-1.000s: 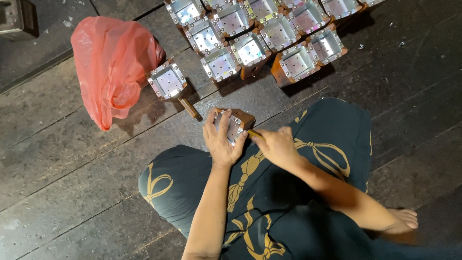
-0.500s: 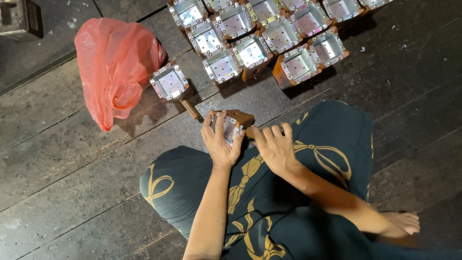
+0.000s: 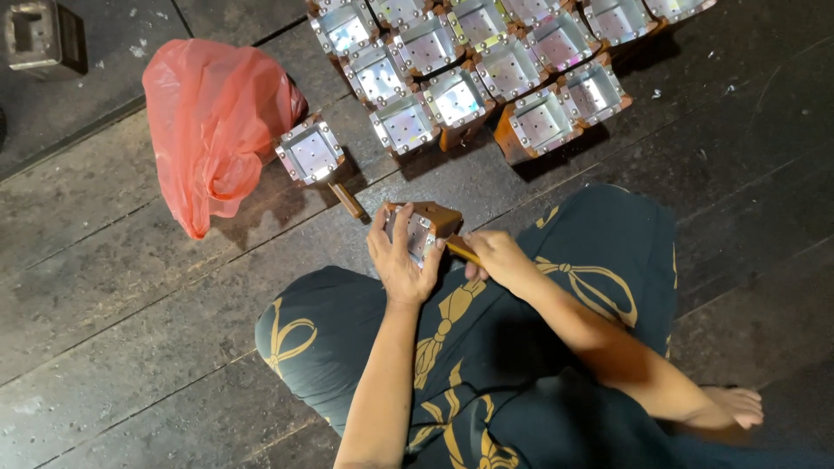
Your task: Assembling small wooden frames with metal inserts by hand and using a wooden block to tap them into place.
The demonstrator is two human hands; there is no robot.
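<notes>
Head view: the person sits cross-legged on a dark plank floor (image 3: 104, 287), and the left hand (image 3: 401, 260) wraps its fingers over a small wooden box with a shiny metal lining (image 3: 423, 227), held just above the lap. The right hand (image 3: 495, 259) grips a wooden stick (image 3: 460, 251) that touches the box. More boxes (image 3: 486, 65) sit in rows ahead; one box (image 3: 310, 153) stands apart beside a red plastic bag (image 3: 213, 130).
</notes>
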